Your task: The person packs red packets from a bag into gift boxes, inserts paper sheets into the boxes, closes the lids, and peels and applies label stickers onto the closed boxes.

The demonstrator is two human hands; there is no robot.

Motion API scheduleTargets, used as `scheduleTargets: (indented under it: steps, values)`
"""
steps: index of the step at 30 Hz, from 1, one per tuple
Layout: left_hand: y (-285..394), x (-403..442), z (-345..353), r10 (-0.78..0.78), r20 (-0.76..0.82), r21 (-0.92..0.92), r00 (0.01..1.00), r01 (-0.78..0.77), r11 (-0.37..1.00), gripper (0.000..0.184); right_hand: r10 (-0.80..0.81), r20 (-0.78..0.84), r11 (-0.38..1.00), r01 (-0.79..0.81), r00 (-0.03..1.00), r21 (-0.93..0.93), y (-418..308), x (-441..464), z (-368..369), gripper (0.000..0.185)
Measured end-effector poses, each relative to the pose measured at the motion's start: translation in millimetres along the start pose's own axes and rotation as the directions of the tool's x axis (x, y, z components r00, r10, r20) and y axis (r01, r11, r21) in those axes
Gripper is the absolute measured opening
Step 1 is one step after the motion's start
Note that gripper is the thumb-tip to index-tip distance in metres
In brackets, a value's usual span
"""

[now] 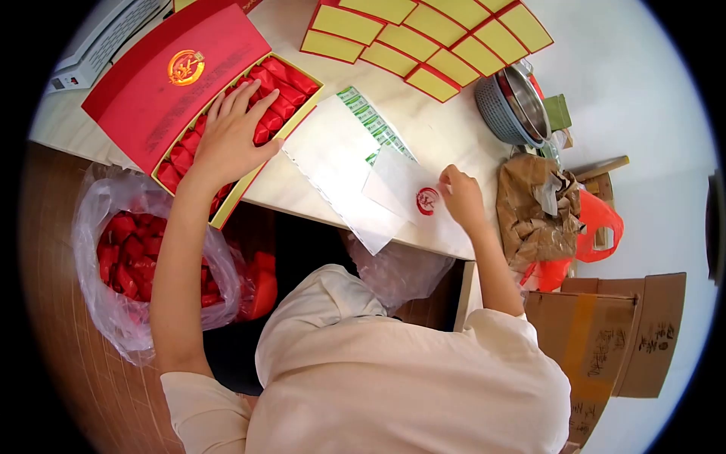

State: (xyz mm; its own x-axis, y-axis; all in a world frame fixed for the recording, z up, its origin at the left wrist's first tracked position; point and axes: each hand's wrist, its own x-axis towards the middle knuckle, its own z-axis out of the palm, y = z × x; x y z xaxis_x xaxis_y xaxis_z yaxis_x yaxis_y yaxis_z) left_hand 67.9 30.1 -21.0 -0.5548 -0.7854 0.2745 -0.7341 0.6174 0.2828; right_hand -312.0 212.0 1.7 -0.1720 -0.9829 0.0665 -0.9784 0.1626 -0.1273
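Observation:
My left hand [234,140] lies with spread fingers over the red wrapped packets [281,102] that fill an open gift box [240,189]. The box's red lid [170,83], with a gold round emblem, is folded back on the left. My right hand [463,198] is at the right edge of a thin whitish sheet [401,178] bearing a red round emblem. Its fingers are curled together in a pinch at that edge. Beneath lies a larger white sheet [333,163], next to a strip of green-and-white labels [370,117].
Several yellow-and-red boxes [431,45] stand at the back. Right of them are a grey colander with a metal bowl [510,110], crumpled brown paper [533,208] and cardboard cartons [605,333]. A clear plastic bag of red packets [132,261] is below the table's left side.

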Motion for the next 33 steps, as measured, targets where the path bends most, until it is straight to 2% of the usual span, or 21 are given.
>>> scheduleTargets:
  steps: [2, 3, 5, 6, 7, 8, 9, 10, 12, 14, 15, 17, 18, 21, 23, 25, 27, 29, 31, 32, 33]
  values:
    - [1, 0, 0, -0.014, -0.024, -0.058, 1.0, 0.013, 0.998, 0.069, -0.046, -0.094, 0.989, 0.059, 0.995, 0.138, 5, 9, -16, 0.011]
    - [-2, 0, 0, -0.024, -0.024, -0.052, 0.999, 0.023, 0.998, 0.069, -0.043, -0.128, 0.98, 0.067, 0.991, 0.188, 8, 16, -31, 0.016]
    - [-4, 2, 2, -0.03, -0.058, -0.151, 0.998, 0.021, 0.988, 0.068, -0.098, -0.214, 0.97, 0.142, 0.972, 0.199, -3, 30, -74, 0.018]
    - [-4, 3, 1, -0.02, -0.113, -0.188, 0.993, -0.001, 0.982, 0.058, -0.105, -0.262, 0.961, 0.166, 0.959, 0.223, -3, 39, -88, 0.016]
    - [-3, 3, -4, -0.019, -0.114, -0.187, 0.993, -0.002, 0.982, 0.058, -0.142, -0.301, 0.94, 0.224, 0.943, 0.256, -14, 47, -106, 0.013]
    - [-2, 3, -10, -0.062, -0.159, -0.388, 0.985, -0.005, 0.922, 0.052, -0.103, -0.291, 0.943, 0.186, 0.951, 0.275, -29, 53, -122, 0.009]
    - [-2, 2, -16, -0.115, -0.197, -0.57, 0.974, -0.018, 0.822, 0.045, -0.134, -0.285, 0.935, 0.217, 0.949, 0.282, -45, 59, -135, 0.006]
    - [2, -3, -25, -0.147, -0.26, -0.617, 0.954, -0.046, 0.786, 0.036, -0.198, -0.274, 0.892, 0.289, 0.941, 0.348, -54, 67, -139, 0.005]
    - [-2, -16, -35, -0.226, -0.321, -0.663, 0.92, -0.048, 0.747, 0.034, -0.3, -0.272, 0.816, 0.394, 0.914, 0.423, -81, 88, -142, 0.005]
    - [-11, -33, -41, -0.379, -0.398, -0.764, 0.835, -0.073, 0.641, 0.028, -0.51, -0.144, 0.721, 0.513, 0.848, 0.466, -118, 106, -138, 0.005]
    - [-18, -44, -40, -0.404, -0.416, -0.747, 0.815, -0.053, 0.662, 0.028, -0.548, -0.11, 0.688, 0.522, 0.829, 0.505, -138, 116, -130, 0.006]
    - [-33, -67, -37, -0.608, -0.482, -0.834, 0.63, -0.118, 0.539, 0.022, -0.69, 0.012, 0.631, 0.593, 0.724, 0.5, -175, 143, -111, 0.006]
    - [-37, -78, -38, -0.654, -0.503, -0.825, 0.565, -0.086, 0.559, 0.02, -0.727, 0.011, 0.593, 0.62, 0.686, 0.514, -196, 156, -98, 0.006]
    - [-51, -112, -35, -0.745, -0.471, -0.848, 0.473, -0.012, 0.529, 0.019, -0.844, -0.011, 0.452, 0.723, 0.536, 0.521, -248, 188, -51, 0.01]
    - [-56, -128, -28, -0.76, -0.488, -0.838, 0.429, 0.012, 0.546, 0.018, -0.831, 0.122, 0.507, 0.649, 0.543, 0.567, -273, 206, -24, 0.011]
    - [-56, -139, -25, -0.778, -0.465, -0.851, 0.422, 0.03, 0.525, 0.02, -0.865, 0.097, 0.457, 0.693, 0.492, 0.558, -295, 205, -19, 0.012]
    - [-55, -146, -25, -0.804, -0.437, -0.862, 0.403, 0.067, 0.502, 0.02, -0.883, 0.04, 0.444, 0.807, 0.467, 0.389, -301, 210, -11, 0.014]
    - [-56, -147, -22, -0.821, -0.398, -0.877, 0.409, 0.093, 0.471, 0.02, -0.87, 0.057, 0.464, 0.776, 0.489, 0.427, -302, 213, -3, 0.016]
    - [-56, -142, -17, -0.824, -0.386, -0.896, 0.414, 0.043, 0.442, 0.019, -0.864, 0.054, 0.476, 0.778, 0.5, 0.41, -298, 215, 4, 0.017]
    - [-56, -139, -15, -0.814, -0.395, -0.891, 0.427, 0.04, 0.453, 0.019, -0.859, 0.014, 0.451, 0.744, 0.512, 0.494, -294, 216, 11, 0.018]
    - [-58, -136, -11, -0.812, -0.392, -0.893, 0.432, 0.035, 0.45, 0.019, -0.855, 0.015, 0.458, 0.742, 0.518, 0.489, -293, 217, 12, 0.018]
